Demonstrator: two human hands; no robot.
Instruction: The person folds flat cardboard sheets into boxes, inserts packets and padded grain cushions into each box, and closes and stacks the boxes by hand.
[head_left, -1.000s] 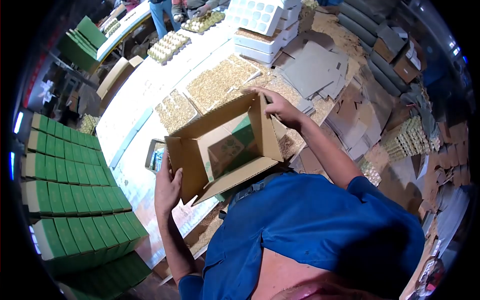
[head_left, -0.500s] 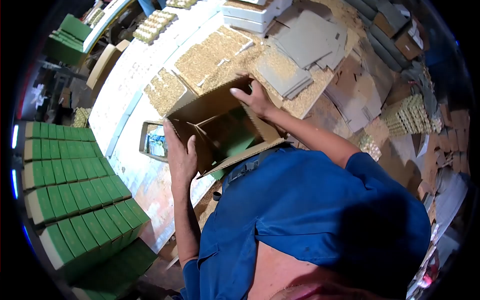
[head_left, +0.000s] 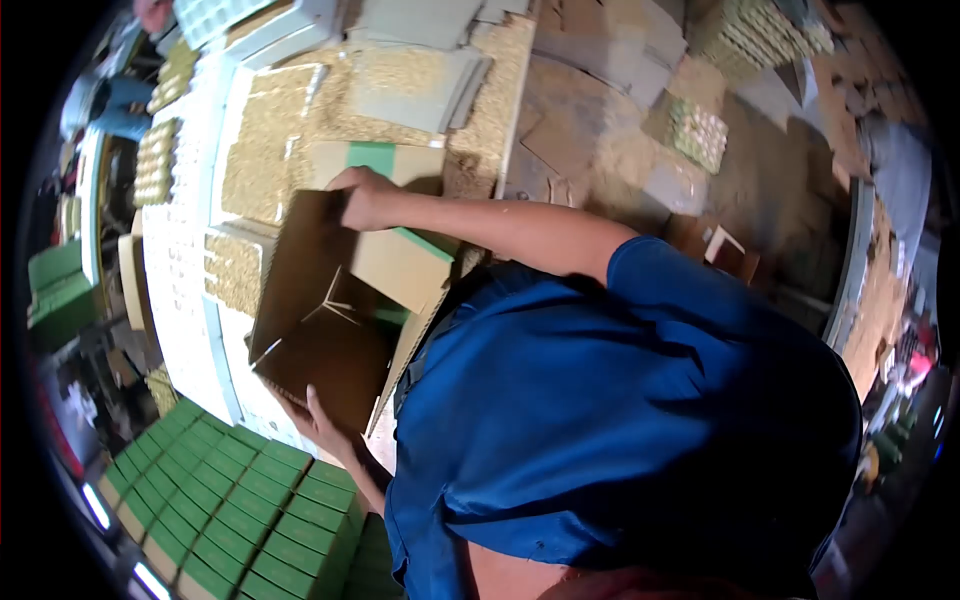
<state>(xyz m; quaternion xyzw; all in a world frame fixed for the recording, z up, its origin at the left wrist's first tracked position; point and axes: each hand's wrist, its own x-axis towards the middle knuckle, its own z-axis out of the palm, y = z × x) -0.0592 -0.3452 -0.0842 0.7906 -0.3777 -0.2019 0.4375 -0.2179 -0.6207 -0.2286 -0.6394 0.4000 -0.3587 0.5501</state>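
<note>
An open cardboard box (head_left: pixel 290 270) stands in front of me, its bare brown inside facing up. My right hand (head_left: pixel 368 198) is closed over the top edge of its far wall, with the fingertips partly hidden. At the opposite end, my left hand (head_left: pixel 325 428) grips the wall, thumb at the rim and fingers outside. A tan cardboard panel (head_left: pixel 400 268) with a green edge slants across the right side of the box. Beyond my right wrist lies a tan piece of cardboard with a green band (head_left: pixel 371 156); whether it joins the box I cannot tell.
Rows of green cartons (head_left: pixel 215 500) stand at the lower left. The worktable carries grain-like husks (head_left: pixel 265 140) and flat grey cardboard sheets (head_left: pixel 410 85). Egg trays (head_left: pixel 697 135) sit on the floor at right. Another person's blue-clothed legs (head_left: pixel 125 105) show at upper left.
My view has swung, and the box now appears turned and farther left. My right hand has shifted its hold along the rim. The green-edged panel and green-banded cardboard have come into sight.
</note>
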